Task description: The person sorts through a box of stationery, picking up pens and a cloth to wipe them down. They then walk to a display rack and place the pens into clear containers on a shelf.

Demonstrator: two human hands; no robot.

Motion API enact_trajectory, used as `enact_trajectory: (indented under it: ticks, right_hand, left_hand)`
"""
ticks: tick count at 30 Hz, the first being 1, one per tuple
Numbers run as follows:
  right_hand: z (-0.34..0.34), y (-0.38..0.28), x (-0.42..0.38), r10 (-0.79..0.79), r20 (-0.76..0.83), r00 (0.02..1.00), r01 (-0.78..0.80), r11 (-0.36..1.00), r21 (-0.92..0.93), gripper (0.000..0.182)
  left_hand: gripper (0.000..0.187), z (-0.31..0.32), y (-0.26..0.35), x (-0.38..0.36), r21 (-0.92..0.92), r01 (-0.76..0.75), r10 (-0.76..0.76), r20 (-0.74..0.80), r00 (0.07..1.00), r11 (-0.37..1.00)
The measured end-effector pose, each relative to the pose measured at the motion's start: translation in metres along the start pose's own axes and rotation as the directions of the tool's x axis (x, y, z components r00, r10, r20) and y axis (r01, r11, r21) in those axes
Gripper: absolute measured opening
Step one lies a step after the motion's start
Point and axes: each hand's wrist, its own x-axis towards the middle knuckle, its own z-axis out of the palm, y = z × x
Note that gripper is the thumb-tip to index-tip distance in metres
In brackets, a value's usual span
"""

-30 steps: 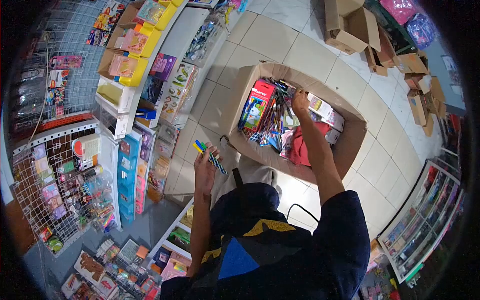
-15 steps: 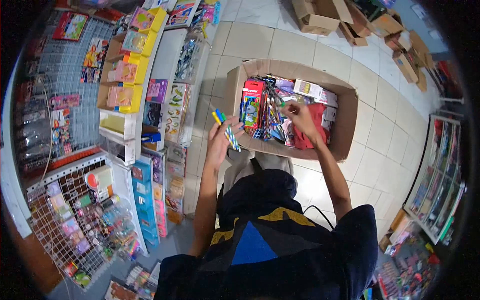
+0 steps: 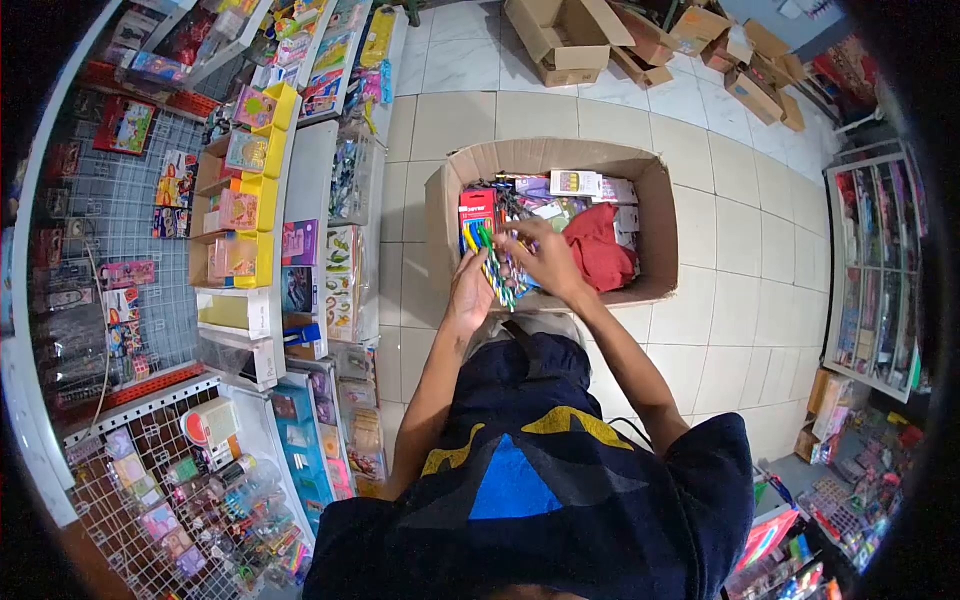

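My left hand (image 3: 468,292) holds a few striped pens (image 3: 498,280) with yellow, blue and green ends over the near left part of a large cardboard box (image 3: 657,225). Just beside it, my right hand (image 3: 545,262) has its fingers bent at the green-ended pen (image 3: 486,237), close to the bundle. Inside the box, a red pack (image 3: 477,205) stands at the left, partly behind the pens. A red cloth-like item (image 3: 597,250) lies on the right, and a white box (image 3: 575,183) sits near the far wall.
Shelves with yellow bins (image 3: 262,190) and packaged goods run along the left. Opened cardboard boxes (image 3: 565,45) lie on the tiled floor (image 3: 742,270) at the far side. A glass-fronted cabinet (image 3: 875,270) stands at the right.
My right hand has moved from over the box's contents to the pens in my left hand, bringing a green-ended pen. The view has shifted, so the box appears further left.
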Motion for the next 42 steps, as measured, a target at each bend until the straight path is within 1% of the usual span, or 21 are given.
enact_trajectory:
  ticks: [2,4,5,7,10,13,16,18,21,22,24,27,29,30,31,32,33,35,36,39,42]
  right_hand:
    - [-0.013,0.034,0.001,0.109,-0.026,0.994,-0.109,0.994,0.010,0.033]
    - [-0.032,0.091,-0.002,0.218,-0.017,0.976,-0.213,0.927,-0.310,0.037]
    - [-0.033,0.140,-0.014,0.180,-0.125,0.976,-0.218,0.753,-0.621,0.049]
    - [-0.040,0.190,-0.035,0.357,-0.210,0.910,-0.370,0.470,-0.801,0.065]
    - [-0.041,0.284,-0.066,0.582,-0.056,0.812,-0.444,0.551,-0.706,0.070]
    - [-0.057,0.279,-0.054,0.691,0.126,0.712,-0.457,0.592,-0.663,0.049]
    - [-0.086,0.238,-0.035,0.607,0.452,0.654,-0.577,0.786,-0.221,0.030]
    - [-0.102,0.183,-0.026,0.544,0.470,0.695,-0.640,0.767,0.058,0.028]
    - [-0.121,0.087,-0.013,0.459,0.428,0.778,-0.626,0.612,0.482,0.027]
    - [-0.128,0.084,-0.010,0.303,0.537,0.787,-0.604,0.552,0.575,0.032]
    - [-0.117,0.064,-0.016,0.248,0.373,0.894,-0.448,0.477,0.756,0.037]
    - [-0.081,0.001,-0.016,0.313,0.325,0.893,-0.414,0.284,0.865,0.053]
    - [-0.029,-0.018,0.003,0.202,0.389,0.899,-0.414,0.682,0.603,0.065]
    - [0.000,-0.055,0.006,0.068,0.236,0.969,-0.160,0.904,0.396,0.069]
    - [0.026,-0.075,0.006,0.050,0.267,0.962,-0.177,0.862,0.475,0.069]
    - [0.038,-0.095,0.001,0.061,0.089,0.994,-0.095,0.889,0.448,0.066]
    - [0.042,-0.103,-0.005,0.110,0.110,0.988,-0.146,0.905,0.400,0.064]
    - [0.050,-0.113,-0.013,0.216,0.143,0.966,-0.250,0.921,0.298,0.062]
    - [0.063,-0.112,-0.016,0.120,-0.011,0.993,-0.106,0.913,0.394,0.057]
    - [0.067,-0.107,-0.027,0.158,0.117,0.981,-0.189,0.921,0.342,0.053]
    - [0.070,-0.105,-0.034,0.063,0.085,0.994,-0.091,0.919,0.383,0.047]
  left_hand:
    - [0.023,-0.007,0.000,0.002,-0.040,0.014,-0.014,0.015,1.000,0.999]
    - [0.024,-0.008,0.007,-0.004,-0.127,0.010,-0.010,0.004,1.000,0.992]
    - [0.024,-0.009,0.010,-0.005,-0.152,-0.009,0.009,-0.006,1.000,0.988]
    - [0.020,-0.012,0.012,-0.006,-0.105,-0.099,0.092,-0.064,0.994,0.990]
    - [0.023,-0.007,0.021,-0.012,-0.031,-0.149,0.141,-0.186,0.972,0.988]
    - [0.027,-0.018,0.028,-0.009,-0.079,-0.174,0.148,-0.260,0.954,0.982]
    - [0.035,-0.015,0.037,-0.009,-0.038,-0.236,0.213,-0.311,0.926,0.971]
    - [0.038,-0.025,0.040,-0.007,-0.044,-0.279,0.263,-0.227,0.938,0.959]
    - [0.039,-0.001,0.049,-0.011,0.084,-0.278,0.291,-0.294,0.910,0.957]
    - [0.039,-0.001,0.052,-0.012,0.137,-0.293,0.319,-0.233,0.919,0.946]
    - [0.039,0.021,0.052,-0.014,0.205,-0.370,0.410,-0.210,0.888,0.906]
    - [0.039,0.025,0.048,-0.013,0.237,-0.387,0.422,-0.119,0.899,0.891]
    - [0.044,0.029,0.038,-0.011,0.269,-0.369,0.416,-0.147,0.897,0.890]
    - [0.059,0.003,0.016,0.001,0.327,-0.454,0.481,-0.002,0.877,0.829]
    - [0.060,0.007,0.013,-0.011,0.138,-0.424,0.426,0.014,0.904,0.895]
    - [0.056,-0.004,0.016,-0.012,0.257,-0.410,0.420,0.018,0.907,0.875]
    - [0.053,-0.019,0.023,-0.012,0.373,-0.393,0.415,0.023,0.909,0.840]
    - [0.054,-0.033,0.039,-0.016,0.692,-0.438,0.451,0.180,0.874,0.574]
    - [0.055,-0.039,0.041,-0.018,0.802,-0.445,0.443,0.257,0.859,0.398]
    - [0.054,-0.046,0.027,-0.024,0.706,-0.445,0.524,0.122,0.843,0.551]
    - [0.055,-0.034,0.032,-0.044,0.425,-0.420,0.450,0.031,0.892,0.802]
